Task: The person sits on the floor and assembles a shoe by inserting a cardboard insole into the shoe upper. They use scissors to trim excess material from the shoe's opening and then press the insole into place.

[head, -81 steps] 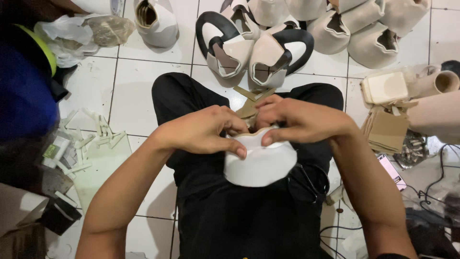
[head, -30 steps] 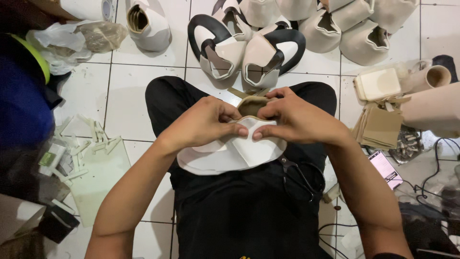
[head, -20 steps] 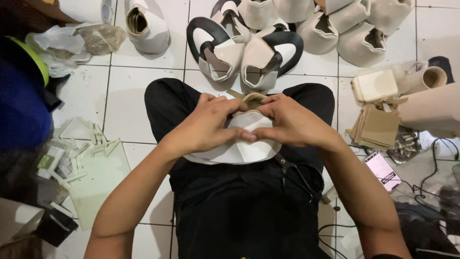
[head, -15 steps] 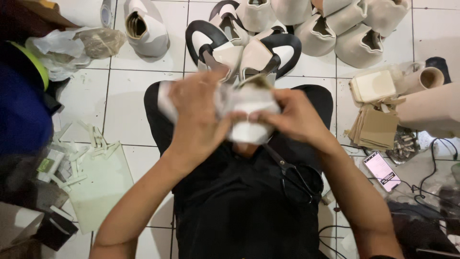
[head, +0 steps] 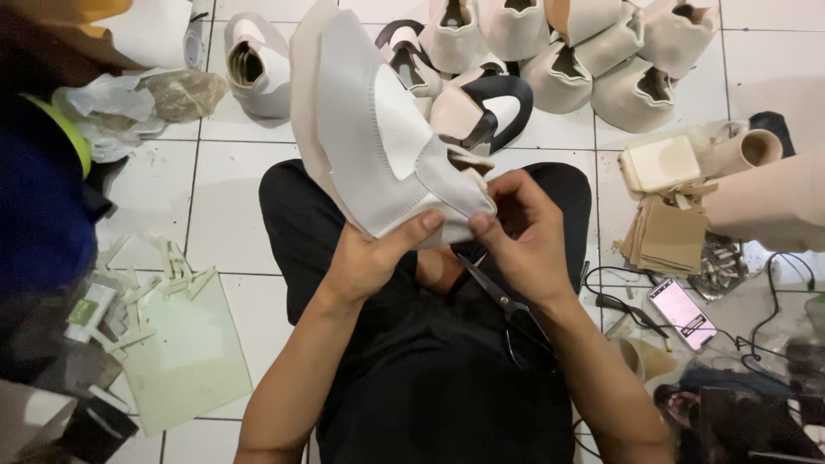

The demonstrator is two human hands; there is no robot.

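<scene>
Shoe upper (head: 378,146) now raised upright, left hand (head: 369,258), right hand (head: 524,232) pinching its end.

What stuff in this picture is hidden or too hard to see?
Head view only:
- Scissors: blades partly hidden under the right hand.
- White shoe upper: inside faces away; left hand covers its lower edge.
- Phone: screen too small.
- Blue object: blurred, cut off by left edge.

White shoe uppers (head: 601,60) crowd the tiled floor (head: 155,198) at top, beside a black-trimmed pair (head: 481,107). Scissors (head: 507,305) lie on the lap; a phone (head: 681,314) and cardboard pieces (head: 666,236) sit right, with offcuts (head: 163,266) left.
</scene>
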